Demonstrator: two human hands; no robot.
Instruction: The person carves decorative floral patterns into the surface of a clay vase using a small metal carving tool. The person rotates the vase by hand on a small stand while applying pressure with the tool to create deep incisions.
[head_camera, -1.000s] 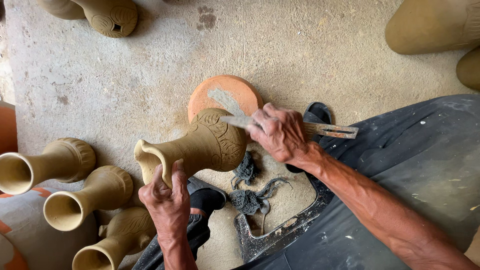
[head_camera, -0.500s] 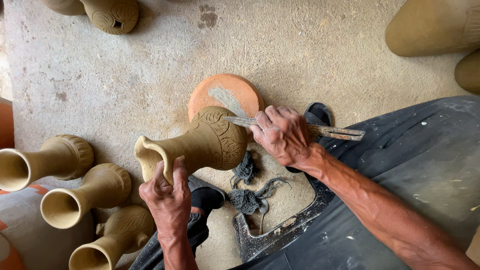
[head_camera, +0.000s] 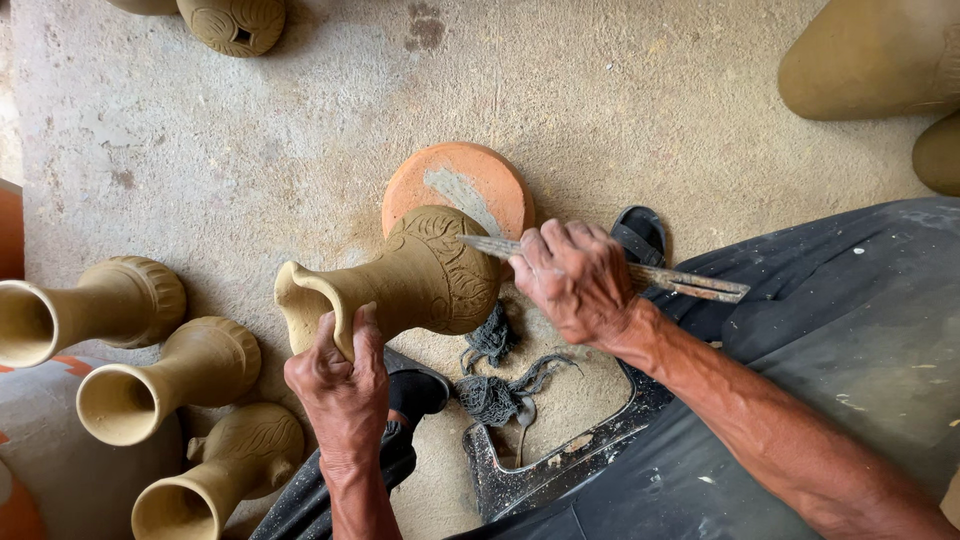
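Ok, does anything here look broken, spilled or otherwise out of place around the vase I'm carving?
Nothing looks broken or spilled. The clay vase lies tilted, but the left hand grips its neck while the right hand holds the flat carving tool to its belly. The dark rag below lies crumpled on the floor. The other vases lie on their sides, intact.

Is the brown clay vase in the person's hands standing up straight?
No, the brown clay vase lies tilted on its side, its neck gripped by the left hand while the right hand presses a flat tool against it.
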